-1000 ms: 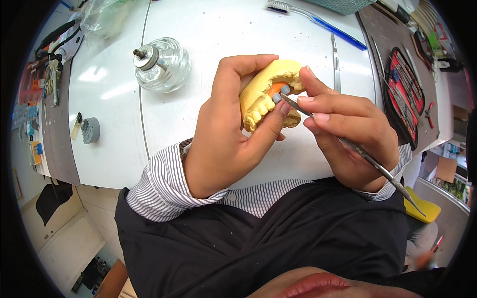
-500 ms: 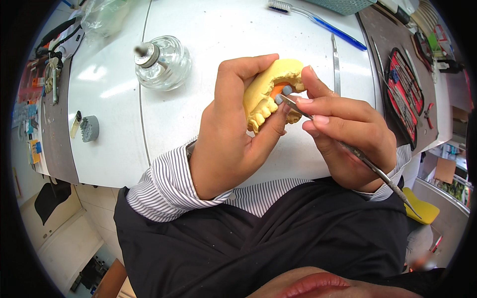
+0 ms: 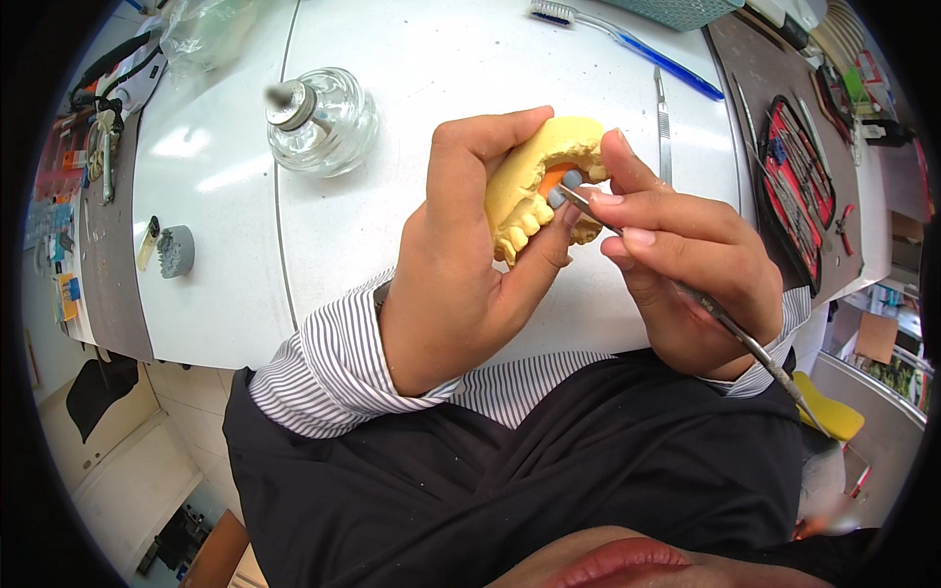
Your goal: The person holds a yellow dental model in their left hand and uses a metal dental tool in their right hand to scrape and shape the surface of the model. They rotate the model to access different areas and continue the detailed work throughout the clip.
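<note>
A yellow dental model [image 3: 529,186] with moulded teeth is held up over the white table, my left hand [image 3: 456,255] wrapped round its left side. Inside its arch sit an orange patch [image 3: 557,176] and two small grey-blue tooth shapes [image 3: 571,179]. Between the thumb and fingers of my right hand [image 3: 696,255] is a slim metal dental carving tool [image 3: 730,328]. Its upper tip meets the nearer grey-blue piece, while the far end points down past my wrist. My right index finger is close to the model's right edge.
On the white table [image 3: 211,323] stands a glass spirit lamp [image 3: 321,122] left of the model. Farther left is a grey ridged block [image 3: 175,252]. A blue toothbrush [image 3: 637,49] and a scalpel handle [image 3: 664,127] lie beyond my right hand. At right rests a red-lined tool case [image 3: 796,191].
The model and my left hand have shifted very slightly to the right. The carving tool's tip stays at the grey-blue piece, its far end a little lower and tilted differently.
</note>
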Demonstrator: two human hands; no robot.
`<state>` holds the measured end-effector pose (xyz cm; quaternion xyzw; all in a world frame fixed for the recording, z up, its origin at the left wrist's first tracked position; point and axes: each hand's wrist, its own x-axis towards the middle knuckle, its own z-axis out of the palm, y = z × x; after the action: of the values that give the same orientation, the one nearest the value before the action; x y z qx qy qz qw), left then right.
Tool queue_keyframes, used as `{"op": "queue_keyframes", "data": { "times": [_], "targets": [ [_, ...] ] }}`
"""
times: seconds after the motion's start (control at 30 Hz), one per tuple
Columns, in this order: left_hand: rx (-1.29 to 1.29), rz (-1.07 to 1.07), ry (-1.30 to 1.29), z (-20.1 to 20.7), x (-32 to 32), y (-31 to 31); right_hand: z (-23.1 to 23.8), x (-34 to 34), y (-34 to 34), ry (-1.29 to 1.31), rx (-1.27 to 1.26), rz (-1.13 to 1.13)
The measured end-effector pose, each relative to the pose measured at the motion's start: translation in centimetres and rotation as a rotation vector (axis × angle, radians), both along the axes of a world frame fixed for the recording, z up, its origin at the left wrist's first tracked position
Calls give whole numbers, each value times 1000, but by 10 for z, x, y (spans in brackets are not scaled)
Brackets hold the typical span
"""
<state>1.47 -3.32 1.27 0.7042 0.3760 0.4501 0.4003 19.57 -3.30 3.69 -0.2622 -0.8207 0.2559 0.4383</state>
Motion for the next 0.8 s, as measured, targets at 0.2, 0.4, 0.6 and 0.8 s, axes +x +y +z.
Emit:
{"op": "queue_keyframes", "data": {
  "times": [0.2, 0.4, 0.6, 0.8],
  "targets": [
    [-33, -31, -109, -5, 2, -1, 0, -3, 0, 28, -12, 15],
    [1, -16, -20, -2, 0, -1, 1, 0, -1, -2, -12, 2],
    [-11, -33, -103, -6, 2, 0, 2, -3, -2, 13, -25, 2],
    [21, -20, -42, -4, 1, -1, 0, -2, -2, 6, -27, 4]
  ]
}}
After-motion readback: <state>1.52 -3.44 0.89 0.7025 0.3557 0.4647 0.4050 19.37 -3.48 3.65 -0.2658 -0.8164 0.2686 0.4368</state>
